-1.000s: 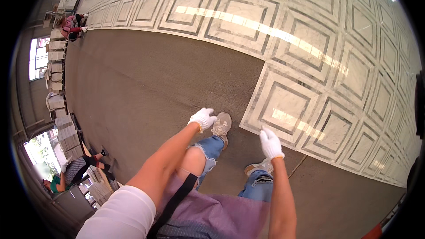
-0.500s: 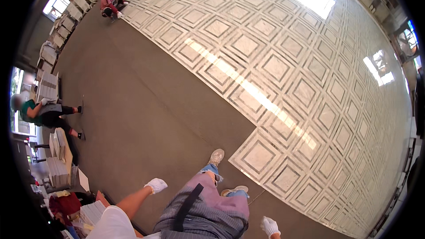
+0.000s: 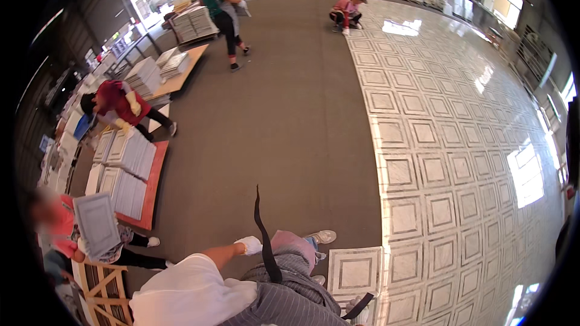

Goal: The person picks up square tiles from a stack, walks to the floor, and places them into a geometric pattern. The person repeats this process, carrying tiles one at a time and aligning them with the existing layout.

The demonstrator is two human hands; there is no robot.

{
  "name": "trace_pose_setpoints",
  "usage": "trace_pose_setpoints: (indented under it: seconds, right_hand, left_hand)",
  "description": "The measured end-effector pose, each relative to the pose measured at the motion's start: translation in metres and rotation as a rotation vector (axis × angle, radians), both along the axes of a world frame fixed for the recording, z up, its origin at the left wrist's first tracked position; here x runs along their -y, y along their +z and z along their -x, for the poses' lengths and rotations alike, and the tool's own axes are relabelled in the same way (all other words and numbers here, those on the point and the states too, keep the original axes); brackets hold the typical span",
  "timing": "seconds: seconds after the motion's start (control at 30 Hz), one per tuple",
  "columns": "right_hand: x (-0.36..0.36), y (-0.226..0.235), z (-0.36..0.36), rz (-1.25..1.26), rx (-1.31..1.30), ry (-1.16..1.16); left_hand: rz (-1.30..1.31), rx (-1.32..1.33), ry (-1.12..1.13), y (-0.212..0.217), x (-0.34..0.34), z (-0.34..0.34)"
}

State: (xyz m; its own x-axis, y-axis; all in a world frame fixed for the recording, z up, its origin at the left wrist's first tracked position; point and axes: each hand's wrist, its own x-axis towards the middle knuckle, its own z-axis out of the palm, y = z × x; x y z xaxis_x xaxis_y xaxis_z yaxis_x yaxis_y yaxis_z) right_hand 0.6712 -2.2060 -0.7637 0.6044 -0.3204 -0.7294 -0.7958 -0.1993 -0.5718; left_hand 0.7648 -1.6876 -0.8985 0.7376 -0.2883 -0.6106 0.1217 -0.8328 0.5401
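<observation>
My left hand (image 3: pixel 250 245), in a white glove, hangs beside my striped grey apron (image 3: pixel 302 293), its fingers loosely held and nothing in them. Close to it, a dark apron strap (image 3: pixel 264 235) swings up. At the lower edge, my right hand (image 3: pixel 360 313), also gloved in white, is partly covered by another dark strap (image 3: pixel 359 305); its fingers are hard to make out. Below that hand lie square-patterned marble tiles (image 3: pixel 355 270). My shoe (image 3: pixel 323 236) stands on the grey floor (image 3: pixel 284 121) just beside the tiled area.
Tiled floor (image 3: pixel 429 211) spreads along my right. A person in pink (image 3: pixel 348 11) squats at its far edge; one in green (image 3: pixel 216 0) walks near stacked slabs. At left, a person in red (image 3: pixel 118 99) bends over tile stacks (image 3: pixel 127 166); another holds a framed-pattern tile (image 3: pixel 96 223).
My view has swung left, bringing the left-side workers and tile stacks further into sight. The person in green is now upright at the far left, and the apron straps have swung.
</observation>
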Motion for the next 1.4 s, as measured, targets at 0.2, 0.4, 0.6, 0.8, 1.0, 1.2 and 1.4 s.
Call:
trace_pose_setpoints:
  seconds: [0.2,0.4,0.6,0.8,1.0,1.2,1.4]
  right_hand:
    - [0.063,-0.061,0.038,0.259,0.042,0.465]
    - [0.100,-0.129,0.073,0.267,0.344,1.011]
    - [-0.044,-0.042,0.063,0.186,0.011,0.546]
    - [-0.171,-0.050,0.065,0.170,-0.140,0.562]
    - [-0.387,-0.056,0.084,0.046,-0.080,0.880]
    - [-0.525,-0.034,0.105,0.026,-0.119,1.078]
    - [-0.520,-0.081,0.007,0.045,-0.262,1.320]
  left_hand:
    - [0.221,-0.265,0.457,-0.016,-0.014,0.209]
    - [0.136,-0.104,0.393,0.029,0.005,0.261]
    - [0.070,-0.056,0.380,-0.027,0.002,0.344]
    - [0.204,-0.084,0.718,-0.028,-0.072,0.431]
    - [0.203,-0.061,1.264,-0.098,-0.157,0.559]
    - [0.421,-0.060,1.993,-0.103,-0.139,0.660]
    - [0.144,-0.280,1.432,-0.100,0.011,0.611]
